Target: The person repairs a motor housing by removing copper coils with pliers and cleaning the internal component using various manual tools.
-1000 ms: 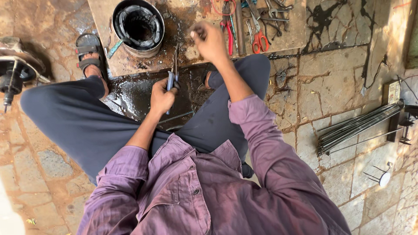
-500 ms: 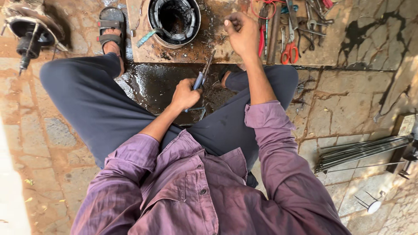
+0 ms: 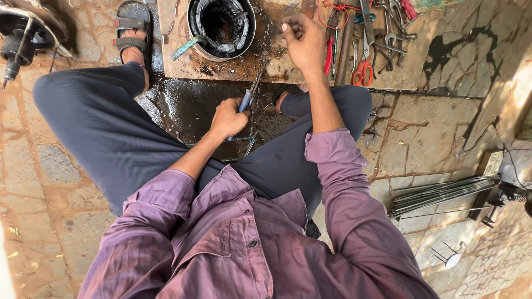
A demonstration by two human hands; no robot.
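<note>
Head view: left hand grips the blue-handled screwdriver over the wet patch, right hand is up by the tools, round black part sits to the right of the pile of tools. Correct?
Not quite. In the head view the round black part sits to the left of the pile of tools, not the right. The rest holds: the left hand grips the blue-handled screwdriver over the wet patch, and the right hand is up by the tools.

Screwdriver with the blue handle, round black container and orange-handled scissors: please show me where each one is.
Screwdriver (image 3: 246, 99), head view, on the blue handle above the left hand (image 3: 227, 117).
Round black container (image 3: 221, 25), head view, on its ribbed inner wall.
Orange-handled scissors (image 3: 363, 72), head view, on the handle loops.
</note>
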